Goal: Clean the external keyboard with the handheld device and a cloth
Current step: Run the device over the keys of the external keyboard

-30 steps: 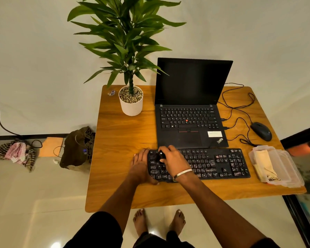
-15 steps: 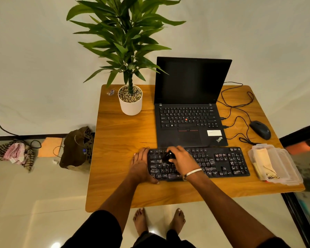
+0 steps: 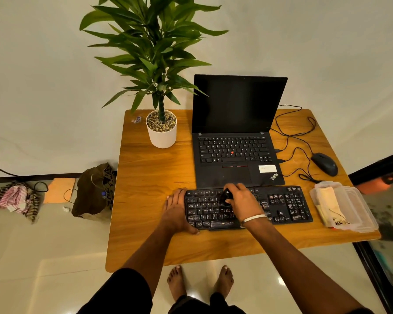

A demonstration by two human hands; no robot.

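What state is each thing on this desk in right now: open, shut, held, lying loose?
Laptop: lid open, screen dark.
External keyboard: flat on the table, steadied at its left end.
Handheld device: gripped, on the keys.
Right hand: grips the device.
Left hand: flat, fingers straight.
Plastic container: open, cloth inside.
Mouse: untouched.

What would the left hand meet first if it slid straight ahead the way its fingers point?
Probably bare table: the left hand lies along the keyboard edge, fingers pointing away; the plant pot stands farther on.
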